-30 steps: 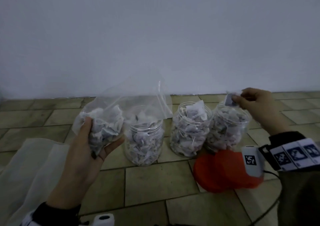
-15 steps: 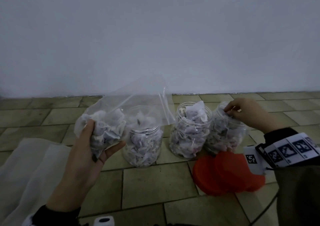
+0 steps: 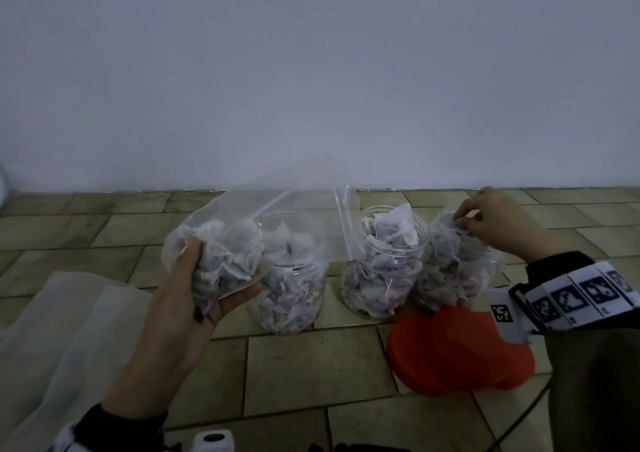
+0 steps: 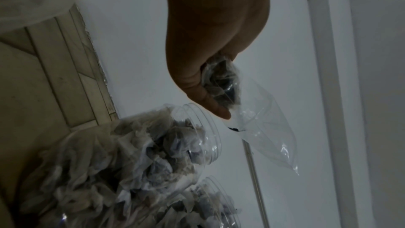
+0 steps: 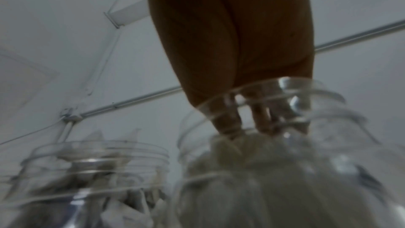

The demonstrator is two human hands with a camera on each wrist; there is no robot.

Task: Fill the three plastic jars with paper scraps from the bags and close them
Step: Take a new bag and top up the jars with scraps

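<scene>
L hand (image 3: pixel 194 299) grips bag (image 3: pixel 242 240) of scraps, lifted beside left jar (image 3: pixel 289 295). Red lids (image 3: pixel 457 351) on floor. R hand (image 3: pixel 491 221) fingertips inside right jar (image 3: pixel 453 268), closed on scrap (image 5: pixel 223 146). Tamp down below threads so lid seats.

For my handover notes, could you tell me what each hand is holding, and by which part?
The left hand grips the plastic bag round its scrap-filled bottom. The right hand has its fingertips on scraps at the right jar mouth.
</scene>
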